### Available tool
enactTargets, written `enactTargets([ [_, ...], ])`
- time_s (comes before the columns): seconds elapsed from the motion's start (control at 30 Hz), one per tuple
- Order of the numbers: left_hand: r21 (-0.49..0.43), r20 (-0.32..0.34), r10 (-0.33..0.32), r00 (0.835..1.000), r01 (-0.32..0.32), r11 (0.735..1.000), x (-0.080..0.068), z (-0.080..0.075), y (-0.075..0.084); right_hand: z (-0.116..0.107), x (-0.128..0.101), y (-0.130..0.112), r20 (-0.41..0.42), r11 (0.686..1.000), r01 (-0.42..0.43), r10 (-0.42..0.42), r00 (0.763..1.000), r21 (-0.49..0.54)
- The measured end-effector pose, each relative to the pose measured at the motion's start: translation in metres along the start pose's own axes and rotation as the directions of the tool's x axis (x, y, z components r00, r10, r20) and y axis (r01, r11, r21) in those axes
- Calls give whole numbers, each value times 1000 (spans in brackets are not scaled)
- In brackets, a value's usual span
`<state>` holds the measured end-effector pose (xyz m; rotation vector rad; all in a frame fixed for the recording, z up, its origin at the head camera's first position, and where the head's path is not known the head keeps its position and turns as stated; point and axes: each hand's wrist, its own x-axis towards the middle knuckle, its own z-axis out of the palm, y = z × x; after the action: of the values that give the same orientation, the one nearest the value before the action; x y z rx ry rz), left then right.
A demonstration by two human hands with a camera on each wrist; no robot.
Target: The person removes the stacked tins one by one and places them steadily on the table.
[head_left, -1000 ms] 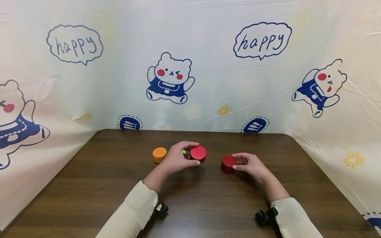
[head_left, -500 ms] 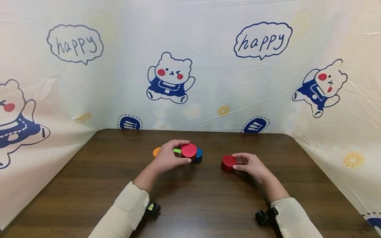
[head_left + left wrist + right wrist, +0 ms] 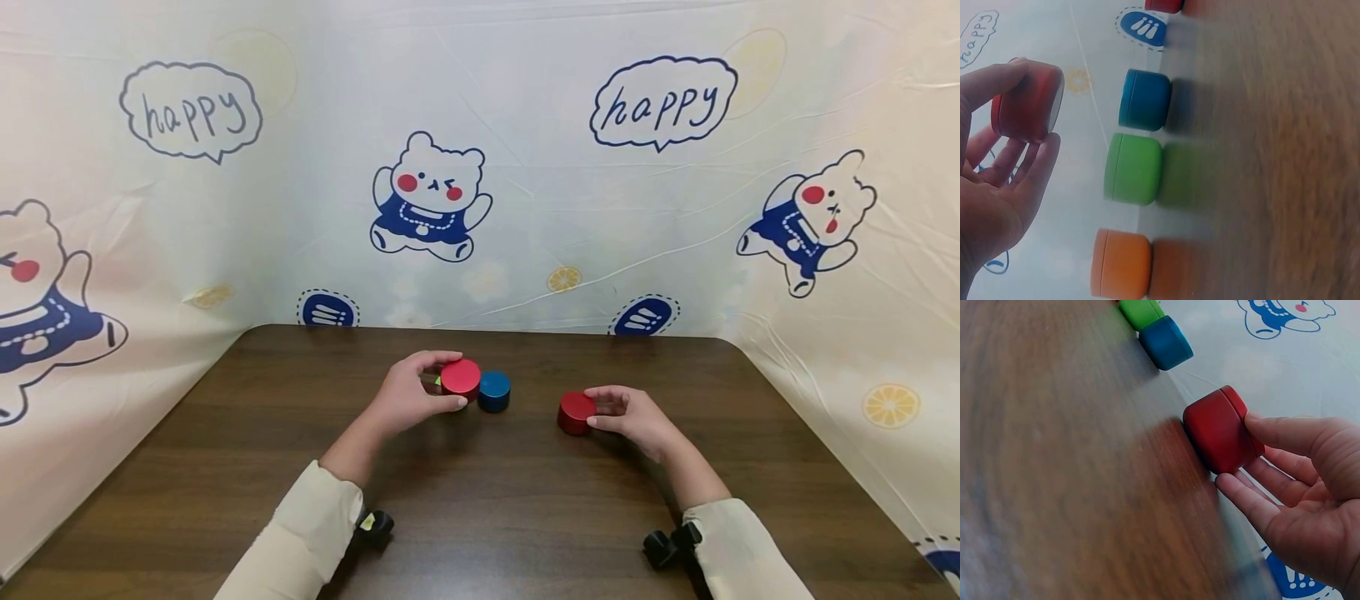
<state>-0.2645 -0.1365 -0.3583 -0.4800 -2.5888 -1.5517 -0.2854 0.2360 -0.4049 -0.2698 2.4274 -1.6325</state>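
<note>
My left hand (image 3: 408, 396) holds a bright red, round lidded container (image 3: 461, 379) between thumb and fingers. In the left wrist view this red container (image 3: 1030, 100) is off the table, above the row of others. A blue round container (image 3: 494, 392) stands just right of it. Beside the blue one in that view is a green container (image 3: 1134, 169), then an orange container (image 3: 1121, 264); in the head view my left hand mostly hides both. On the right, my right hand (image 3: 636, 421) grips the side of a darker red container (image 3: 576, 413), which stands on the table (image 3: 1222, 431).
The dark wooden table (image 3: 480, 517) reaches back to a printed cloth (image 3: 525, 208) with bears and lettering, which also rises at both sides. A black wrist camera (image 3: 375, 529) hangs at the left sleeve, another black camera (image 3: 667, 546) at the right.
My left hand has moved left with the bright red container, uncovering the blue one and covering the orange one. My right hand and the darker red container have stayed in place.
</note>
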Motion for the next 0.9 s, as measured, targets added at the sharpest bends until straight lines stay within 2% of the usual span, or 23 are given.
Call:
enactTargets([
  [0.3, -3, -3, -26, 1000, 26, 1000, 2, -18, -11, -1, -1, 0, 5, 1000, 5, -5, 1000, 0],
  [0.57, -50, 10, -116, 993, 117, 992, 2, -33, -20, -1, 0, 1, 15, 1000, 11, -11, 1000, -3],
  [0.77, -56, -4, -120, 993, 120, 991, 3, -45, -24, -1, 0, 1, 6, 1000, 7, -7, 1000, -10],
  [0.9, -56, -15, -145, 989, 144, 988, 2, -54, -28, -1, -1, 0, 7, 1000, 0, 0, 1000, -6],
])
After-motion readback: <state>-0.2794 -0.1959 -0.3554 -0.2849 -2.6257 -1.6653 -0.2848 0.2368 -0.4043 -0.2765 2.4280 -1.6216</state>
